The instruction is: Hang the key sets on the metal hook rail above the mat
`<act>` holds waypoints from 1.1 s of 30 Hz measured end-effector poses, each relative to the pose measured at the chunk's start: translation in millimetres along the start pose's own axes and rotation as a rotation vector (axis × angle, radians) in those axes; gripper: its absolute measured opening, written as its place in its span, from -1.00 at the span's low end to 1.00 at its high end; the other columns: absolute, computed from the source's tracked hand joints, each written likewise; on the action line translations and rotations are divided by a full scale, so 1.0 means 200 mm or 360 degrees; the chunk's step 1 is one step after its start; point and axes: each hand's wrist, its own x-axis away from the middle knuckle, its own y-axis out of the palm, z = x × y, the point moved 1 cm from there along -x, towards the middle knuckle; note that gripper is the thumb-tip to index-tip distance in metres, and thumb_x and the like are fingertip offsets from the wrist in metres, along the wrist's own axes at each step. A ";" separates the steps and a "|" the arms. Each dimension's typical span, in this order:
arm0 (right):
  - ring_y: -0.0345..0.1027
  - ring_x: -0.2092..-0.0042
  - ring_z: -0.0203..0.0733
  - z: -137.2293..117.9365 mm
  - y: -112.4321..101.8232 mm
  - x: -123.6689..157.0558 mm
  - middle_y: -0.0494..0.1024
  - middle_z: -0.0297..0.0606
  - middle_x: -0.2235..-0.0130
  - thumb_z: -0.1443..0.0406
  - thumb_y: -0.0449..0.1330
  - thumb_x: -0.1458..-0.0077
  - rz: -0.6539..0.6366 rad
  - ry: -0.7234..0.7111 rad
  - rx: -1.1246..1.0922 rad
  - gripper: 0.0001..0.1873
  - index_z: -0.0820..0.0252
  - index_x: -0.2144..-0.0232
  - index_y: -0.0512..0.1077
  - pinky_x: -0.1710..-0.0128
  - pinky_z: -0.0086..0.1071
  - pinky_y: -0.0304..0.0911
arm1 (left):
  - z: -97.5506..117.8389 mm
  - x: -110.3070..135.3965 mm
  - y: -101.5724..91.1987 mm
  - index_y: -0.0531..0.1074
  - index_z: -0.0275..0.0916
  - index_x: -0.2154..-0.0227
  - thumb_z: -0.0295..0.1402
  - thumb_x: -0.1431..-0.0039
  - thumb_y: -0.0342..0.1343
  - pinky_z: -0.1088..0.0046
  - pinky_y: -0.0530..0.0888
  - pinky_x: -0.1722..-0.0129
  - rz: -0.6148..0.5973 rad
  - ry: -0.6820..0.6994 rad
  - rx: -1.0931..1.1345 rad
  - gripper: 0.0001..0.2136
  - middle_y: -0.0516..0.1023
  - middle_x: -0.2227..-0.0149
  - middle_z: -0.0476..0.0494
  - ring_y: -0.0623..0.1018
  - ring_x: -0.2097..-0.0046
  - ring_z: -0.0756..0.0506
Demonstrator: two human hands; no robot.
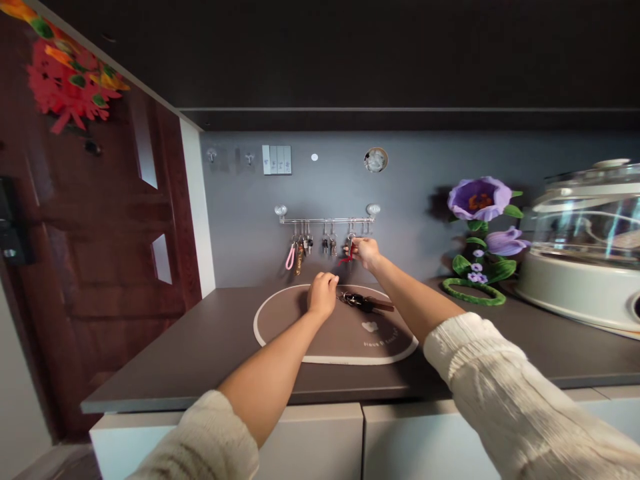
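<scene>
My right hand [367, 253] pinches a keychain [349, 251] with a red cord, right below a hook on the wall rail [327, 220]. Lower and to the left, my left hand [323, 294] is closed above the mat, its fingers curled together; whether anything is in them is hidden. Just right of that hand, a bunch of keys [361, 302] with metal rings and a dark fob lies on the brown, pale-edged mat [325, 347]. Several other key sets hang from the rail, among them a pink loop strap [290, 257] and a gold-coloured tag [299, 260].
The mat lies on a dark countertop [200, 353]. To the right stand a purple flower ornament [480, 200] and a white appliance [575, 287] with a clear top. A dark cabinet [350, 60] overhangs the counter. A red-brown door [100, 233] is at the left.
</scene>
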 end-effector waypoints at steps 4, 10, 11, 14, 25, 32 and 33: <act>0.35 0.55 -0.37 0.02 0.01 0.00 0.36 -0.37 0.57 0.44 0.00 -0.06 -0.0018 0.0002 -0.0007 -0.91 0.22 0.47 0.20 0.54 -0.46 0.32 | 0.00 0.00 0.00 0.40 -0.25 0.48 -0.36 -0.14 -0.12 0.43 0.29 0.22 -0.0006 0.0003 0.0011 -0.78 0.42 0.37 -0.14 0.39 0.26 -0.06; 0.32 0.56 -0.39 0.06 0.01 -0.03 0.35 -0.40 0.58 0.41 0.05 -0.04 -0.0099 -0.0034 -0.0035 -0.92 0.24 0.48 0.21 0.49 -0.44 0.31 | 0.00 0.00 0.01 0.41 -0.26 0.46 -0.37 -0.13 -0.11 0.44 0.30 0.21 -0.0041 0.0005 0.0027 -0.79 0.42 0.36 -0.15 0.40 0.26 -0.05; 0.31 0.57 -0.40 0.07 0.01 -0.04 0.35 -0.40 0.59 0.39 0.06 -0.03 -0.0093 -0.0053 -0.0026 -0.92 0.24 0.49 0.22 0.49 -0.45 0.30 | 0.01 0.00 0.01 0.41 -0.26 0.46 -0.37 -0.13 -0.11 0.44 0.30 0.21 -0.0047 0.0007 0.0030 -0.79 0.42 0.36 -0.15 0.40 0.26 -0.05; 0.24 0.59 -0.41 0.10 -0.01 -0.06 0.35 -0.39 0.62 0.35 0.10 0.01 -0.0080 -0.0160 0.0063 -0.90 0.25 0.52 0.26 0.52 -0.49 0.24 | 0.01 0.00 0.01 0.41 -0.27 0.46 -0.37 -0.13 -0.11 0.45 0.31 0.22 -0.0070 0.0031 0.0062 -0.79 0.42 0.36 -0.14 0.39 0.27 -0.04; 0.32 0.38 -0.32 0.14 -0.11 -0.02 0.52 -0.26 0.40 0.40 0.03 0.05 -0.0420 -0.0482 0.0513 -0.80 0.29 0.40 0.44 0.24 -0.42 0.22 | -0.01 0.01 0.02 0.42 -0.26 0.47 -0.40 -0.09 -0.06 0.46 0.34 0.23 -0.0158 0.0106 0.0117 -0.84 0.40 0.39 -0.09 0.40 0.30 -0.01; 0.35 0.28 -0.27 0.12 -0.15 0.11 0.54 -0.23 0.30 0.43 0.02 0.04 -0.0499 -0.0529 0.0613 -0.77 0.30 0.35 0.45 0.13 -0.36 0.20 | -0.01 0.02 0.01 0.43 -0.26 0.44 -0.44 -0.06 -0.01 0.45 0.34 0.20 -0.0223 0.0176 0.0122 -0.88 0.40 0.38 -0.08 0.40 0.29 -0.01; 0.35 0.26 -0.27 0.12 -0.16 0.13 0.54 -0.22 0.28 0.42 0.03 0.04 -0.0481 -0.0518 0.0623 -0.78 0.29 0.35 0.45 0.13 -0.35 0.20 | -0.01 0.02 0.01 0.44 -0.26 0.44 -0.44 -0.06 -0.01 0.45 0.34 0.21 -0.0236 0.0177 0.0120 -0.88 0.40 0.38 -0.08 0.40 0.29 -0.01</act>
